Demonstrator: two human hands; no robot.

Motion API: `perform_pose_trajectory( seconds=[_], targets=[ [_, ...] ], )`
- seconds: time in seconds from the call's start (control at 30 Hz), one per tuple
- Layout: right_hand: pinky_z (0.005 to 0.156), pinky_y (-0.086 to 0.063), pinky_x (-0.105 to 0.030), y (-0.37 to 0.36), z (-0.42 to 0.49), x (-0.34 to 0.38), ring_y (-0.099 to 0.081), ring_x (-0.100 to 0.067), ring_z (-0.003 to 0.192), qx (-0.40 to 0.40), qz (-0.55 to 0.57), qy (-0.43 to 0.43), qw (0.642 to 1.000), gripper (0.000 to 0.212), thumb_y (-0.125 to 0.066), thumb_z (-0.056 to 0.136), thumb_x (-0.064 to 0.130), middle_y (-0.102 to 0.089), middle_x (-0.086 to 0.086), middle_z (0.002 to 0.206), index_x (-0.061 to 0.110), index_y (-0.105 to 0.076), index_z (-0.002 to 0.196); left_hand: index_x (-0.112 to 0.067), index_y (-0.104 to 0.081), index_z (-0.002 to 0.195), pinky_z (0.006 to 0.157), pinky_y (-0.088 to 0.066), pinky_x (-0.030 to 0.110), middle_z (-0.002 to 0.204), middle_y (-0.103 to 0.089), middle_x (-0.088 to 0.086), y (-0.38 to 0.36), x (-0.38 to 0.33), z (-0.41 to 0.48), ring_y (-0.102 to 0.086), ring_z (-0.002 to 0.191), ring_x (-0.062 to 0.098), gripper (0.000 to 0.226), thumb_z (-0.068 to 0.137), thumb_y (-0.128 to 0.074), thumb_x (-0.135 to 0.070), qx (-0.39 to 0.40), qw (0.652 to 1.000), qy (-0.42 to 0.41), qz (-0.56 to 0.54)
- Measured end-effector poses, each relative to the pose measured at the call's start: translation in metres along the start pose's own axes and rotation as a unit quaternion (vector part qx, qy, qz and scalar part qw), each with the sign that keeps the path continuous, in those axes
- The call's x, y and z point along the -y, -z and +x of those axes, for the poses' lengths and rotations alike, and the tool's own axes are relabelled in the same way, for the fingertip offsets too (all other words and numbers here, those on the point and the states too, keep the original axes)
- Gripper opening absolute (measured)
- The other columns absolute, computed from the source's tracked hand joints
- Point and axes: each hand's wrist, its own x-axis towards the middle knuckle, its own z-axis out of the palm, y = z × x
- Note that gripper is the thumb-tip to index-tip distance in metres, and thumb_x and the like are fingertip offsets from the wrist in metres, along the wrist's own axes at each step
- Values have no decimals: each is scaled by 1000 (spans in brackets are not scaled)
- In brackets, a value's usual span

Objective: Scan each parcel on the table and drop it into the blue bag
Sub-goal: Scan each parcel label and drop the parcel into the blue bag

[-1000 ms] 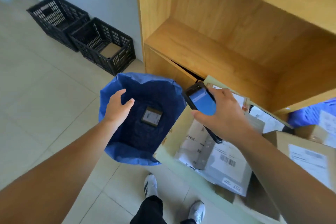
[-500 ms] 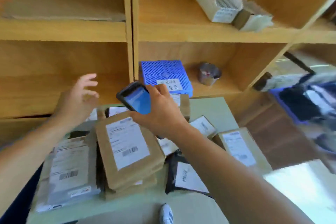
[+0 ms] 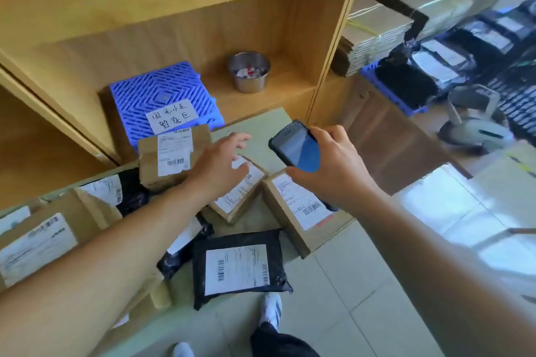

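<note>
Wooden shelves (image 3: 261,23) flank the table (image 3: 261,124); left hand (image 3: 220,165) fingers (image 3: 240,138) spread over a brown parcel (image 3: 240,197), right hand (image 3: 333,171) grips the scanner (image 3: 298,148).

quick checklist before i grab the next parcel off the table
1. Left hand free: ok, fingers spread, holding nothing.
2. Scanner ready: ok, right hand grips it.
3. Small brown parcel within reach: ok, it lies directly under the left hand.
4. Its label faces up: ok.
5. Its barcode unobstructed: cannot tell, the hand covers part of the label.
6. Blue bag located: not ok, it is out of view.
</note>
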Motion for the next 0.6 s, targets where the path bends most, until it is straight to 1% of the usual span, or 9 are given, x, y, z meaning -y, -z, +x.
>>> perform_pose_trajectory(
  seconds=[0.07, 0.17, 0.27, 0.33, 0.37, 0.47, 0.57, 0.6],
  targets=[
    [76, -49, -28, -5, -3, -26, -46, -15, 98, 5, 2, -23, 1000, 91, -71, 73, 64, -35, 7, 120, 27, -32, 146, -29, -51, 141, 95, -53, 42, 130, -61, -5, -28, -7, 11, -63, 107, 17, 53, 92, -71, -27, 25, 999, -10, 19],
    [70, -48, -24, -15, -8, -54, -45, -13, 97, 14, -4, -55, 998, 92, -73, 71, 64, -34, 8, 118, 28, -32, 146, -28, -52, 140, 96, -51, 41, 132, -62, -1, -59, -9, 23, -59, 117, 22, 51, 92, -70, -36, 42, 996, 6, 74],
    [69, -46, -24, -26, -13, -75, -43, -12, 98, 30, -4, -83, 996, 92, -74, 71, 62, -33, 9, 116, 28, -32, 146, -28, -48, 145, 100, -49, 43, 138, -60, 1, -87, -4, 32, -52, 128, 25, 61, 91, -67, -48, 73, 988, 50, 127],
    [72, -50, -27, -34, -17, -86, -43, -13, 98, 35, -7, -95, 995, 91, -74, 70, 62, -33, 8, 115, 28, -34, 144, -24, -44, 149, 104, -47, 47, 145, -56, 4, -104, 0, 39, -49, 134, 28, 71, 89, -67, -55, 107, 982, 91, 127],
    [73, -52, -29, -37, -18, -91, -43, -13, 98, 36, -9, -97, 995, 90, -74, 70, 62, -33, 8, 114, 27, -35, 143, -22, -45, 148, 104, -47, 48, 145, -55, 7, -110, 2, 41, -50, 133, 30, 74, 88, -68, -58, 122, 978, 110, 127],
    [73, -53, -29, -48, -22, -100, -42, -13, 98, 54, -11, -111, 992, 85, -77, 69, 61, -34, 7, 113, 26, -40, 138, -18, -54, 139, 102, -49, 47, 138, -55, 13, -124, 11, 44, -53, 127, 33, 73, 83, -71, -61, 149, 968, 154, 129],
    [76, -54, -32, -57, -26, -105, -42, -14, 98, 67, -10, -121, 990, 84, -77, 70, 60, -35, 5, 114, 24, -42, 137, -16, -56, 137, 100, -50, 45, 136, -56, 13, -132, 23, 45, -54, 125, 33, 81, 76, -73, -68, 151, 966, 177, 112],
    [77, -54, -34, -60, -27, -106, -43, -14, 98, 68, -12, -122, 990, 84, -76, 70, 60, -36, 4, 114, 24, -42, 137, -17, -58, 134, 99, -51, 45, 134, -58, 12, -134, 25, 45, -55, 124, 32, 80, 75, -74, -68, 145, 968, 175, 105]
  ],
)
